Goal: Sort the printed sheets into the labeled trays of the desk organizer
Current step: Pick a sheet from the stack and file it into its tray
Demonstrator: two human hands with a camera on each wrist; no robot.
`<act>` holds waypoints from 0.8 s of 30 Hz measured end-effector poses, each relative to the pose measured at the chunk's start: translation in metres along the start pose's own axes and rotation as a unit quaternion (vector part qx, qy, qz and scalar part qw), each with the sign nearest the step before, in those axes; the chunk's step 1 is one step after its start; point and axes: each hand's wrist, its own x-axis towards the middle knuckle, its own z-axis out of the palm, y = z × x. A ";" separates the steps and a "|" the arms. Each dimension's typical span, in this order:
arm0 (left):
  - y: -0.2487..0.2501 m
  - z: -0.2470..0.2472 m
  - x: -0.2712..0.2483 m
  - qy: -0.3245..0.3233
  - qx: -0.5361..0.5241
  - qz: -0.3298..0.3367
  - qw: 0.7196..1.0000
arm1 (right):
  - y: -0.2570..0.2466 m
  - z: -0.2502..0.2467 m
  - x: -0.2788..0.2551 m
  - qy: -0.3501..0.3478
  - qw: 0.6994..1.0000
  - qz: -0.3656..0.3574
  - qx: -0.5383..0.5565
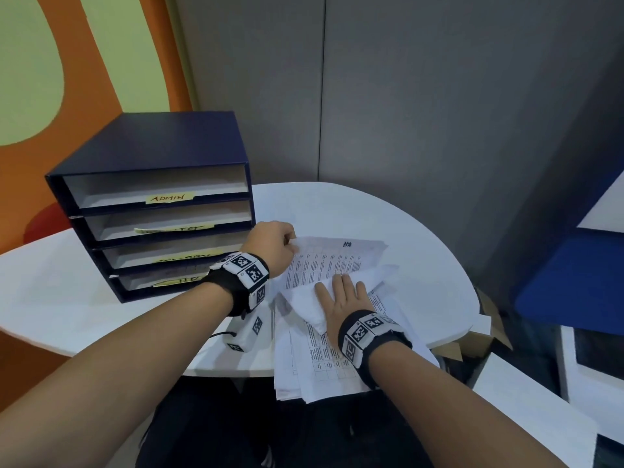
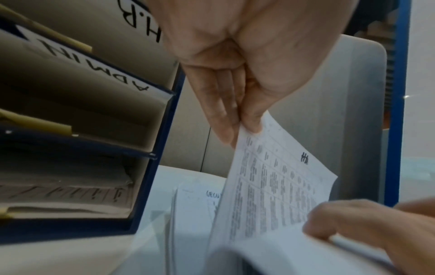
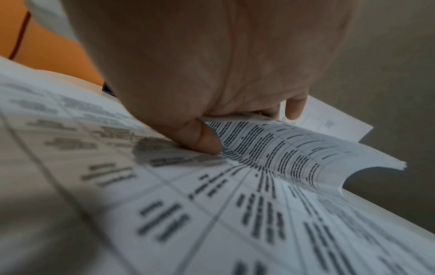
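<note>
A dark blue desk organizer (image 1: 152,146) stands at the table's left with four stacked trays; the top label reads ADMIN (image 1: 170,197), the bottom one HR (image 1: 184,280). A loose pile of printed sheets (image 1: 320,359) overhangs the near edge. My left hand (image 1: 290,243) pinches the corner of one table-printed sheet (image 1: 337,261) and lifts it off the pile; the left wrist view shows the pinch (image 2: 240,130) next to the organizer (image 2: 153,148). My right hand (image 1: 339,292) holds several folded-back sheets (image 1: 304,302), fingers on top, thumb (image 3: 207,141) tucked underneath against the page below.
The white rounded table (image 1: 405,224) sits in a corner of grey partition walls. A small white marker-tagged box (image 1: 246,336) with a cable lies under my left wrist. A cardboard box (image 1: 472,339) and blue panel (image 1: 574,282) are beyond the right edge. Something red (image 1: 44,221) is behind the organizer.
</note>
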 end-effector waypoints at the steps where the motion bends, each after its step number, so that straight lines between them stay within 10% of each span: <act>1: 0.002 -0.002 0.001 0.016 -0.009 -0.005 1.000 | 0.000 0.000 0.001 -0.001 1.000 -0.004 -0.007; 19: 0.049 -0.140 0.010 0.348 -0.167 0.085 0.918 | -0.012 -0.009 0.017 -0.021 1.000 -0.018 0.013; 24: 0.051 -0.173 0.006 0.384 -0.156 0.112 0.903 | -0.006 -0.016 0.013 0.081 0.995 -0.020 0.056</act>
